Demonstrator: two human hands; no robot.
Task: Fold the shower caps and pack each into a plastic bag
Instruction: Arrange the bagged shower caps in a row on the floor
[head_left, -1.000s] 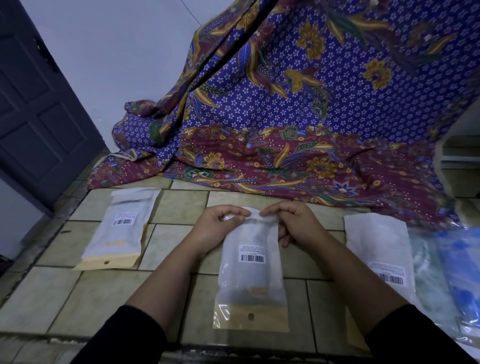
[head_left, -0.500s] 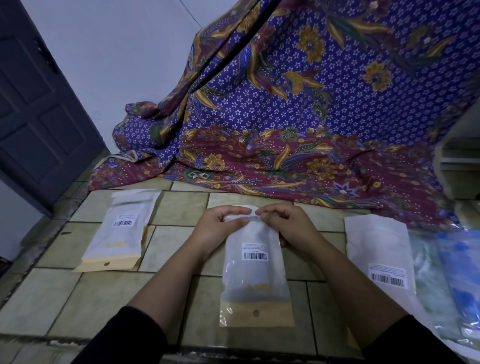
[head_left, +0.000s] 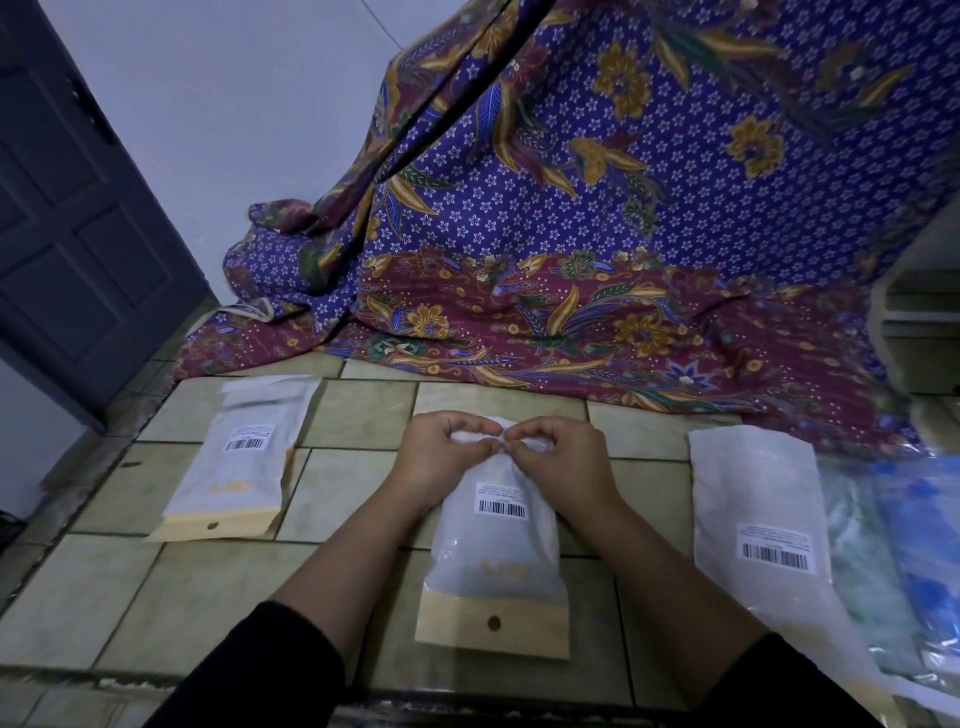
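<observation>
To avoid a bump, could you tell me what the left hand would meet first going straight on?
Probably the right hand, which pinches the top of the same bag just ahead of the left hand.

I see both forearms stretched forward, left grip (head_left: 441, 460) and right grip (head_left: 563, 465) curled, fingertips meeting, pinching the plastic bag (head_left: 496, 551) top.

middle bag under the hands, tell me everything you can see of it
The middle bag is a frosted, translucent plastic pouch lying flat on the tiled surface. A white barcode label sits on its far half; a tan card strip with a round hole fills its near end. The left hand and right hand pinch its far edge. Its contents look pale and cannot be made out.
</observation>
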